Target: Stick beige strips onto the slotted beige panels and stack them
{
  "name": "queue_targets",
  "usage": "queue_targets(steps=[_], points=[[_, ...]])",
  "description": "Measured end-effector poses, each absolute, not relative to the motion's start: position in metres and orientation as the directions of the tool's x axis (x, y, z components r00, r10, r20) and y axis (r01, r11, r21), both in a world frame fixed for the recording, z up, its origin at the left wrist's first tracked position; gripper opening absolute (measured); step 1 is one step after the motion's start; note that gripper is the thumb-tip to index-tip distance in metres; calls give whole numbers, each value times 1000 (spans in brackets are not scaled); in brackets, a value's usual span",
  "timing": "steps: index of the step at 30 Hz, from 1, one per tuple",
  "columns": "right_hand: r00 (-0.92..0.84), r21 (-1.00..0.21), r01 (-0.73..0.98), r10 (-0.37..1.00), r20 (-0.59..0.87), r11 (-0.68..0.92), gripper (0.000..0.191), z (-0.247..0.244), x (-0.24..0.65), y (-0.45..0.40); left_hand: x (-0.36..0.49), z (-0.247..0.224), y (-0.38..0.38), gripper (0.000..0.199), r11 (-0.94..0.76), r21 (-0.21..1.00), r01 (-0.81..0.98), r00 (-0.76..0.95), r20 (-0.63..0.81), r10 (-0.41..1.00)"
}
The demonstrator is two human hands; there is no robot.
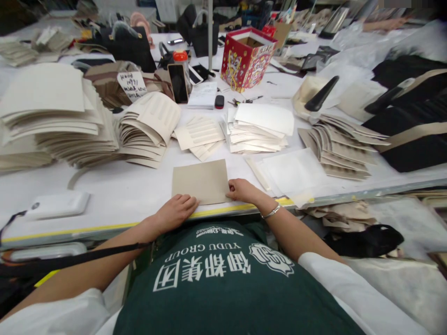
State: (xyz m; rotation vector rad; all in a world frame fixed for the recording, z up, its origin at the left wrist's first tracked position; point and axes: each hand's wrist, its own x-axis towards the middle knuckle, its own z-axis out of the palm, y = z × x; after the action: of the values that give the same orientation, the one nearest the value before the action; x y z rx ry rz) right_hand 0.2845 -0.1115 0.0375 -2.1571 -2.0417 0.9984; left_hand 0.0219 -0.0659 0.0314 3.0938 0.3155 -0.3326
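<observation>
A flat beige rectangular panel [200, 180] lies at the table's front edge before me. My right hand [243, 191] is closed at its right edge, thumb and fingers pinching the sheet. At the lower left corner of the panel, my left hand [175, 211] rests with curled fingers pressed together over the corner; its thumb is hidden. Just behind lie a few beige pieces with raised strips [199, 132] and a stack of white sheets [260, 125]. To the right of my right hand are thin translucent sheets [293, 170].
Beige panel stacks [45, 90] stand at left, with a curved stack [150, 123] beside them. More ribbed panels [337, 144] sit at right, near black bag pieces [415, 111]. Farther back are a red patterned box [240, 65] and a phone [178, 83]. A white device [59, 204] lies at front left.
</observation>
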Motion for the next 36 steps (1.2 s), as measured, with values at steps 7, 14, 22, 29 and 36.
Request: queue_targets(steps=[7,14,22,29,36], points=[[-91,-435,887,866,-492,-154,14,46,287,-104,88,11,-89,42,-984,17,175,977,-127,172],[-229,-624,716,740,-632,-312,15,42,302,-86,100,4,-91,34,-981,-33,193,976,-94,195],[-339,-544,837,726,-599,-58,22,45,309,-61,117,8,-92,40,-975,11,223,973,-68,222],[-360,-595,799,724,-588,-86,19,42,321,-54,116,13,-87,39,-974,50,219,968,-135,211],[-390,-686,726,797,-461,-41,11,32,331,-50,126,13,-90,29,-936,125,331,943,-80,323]])
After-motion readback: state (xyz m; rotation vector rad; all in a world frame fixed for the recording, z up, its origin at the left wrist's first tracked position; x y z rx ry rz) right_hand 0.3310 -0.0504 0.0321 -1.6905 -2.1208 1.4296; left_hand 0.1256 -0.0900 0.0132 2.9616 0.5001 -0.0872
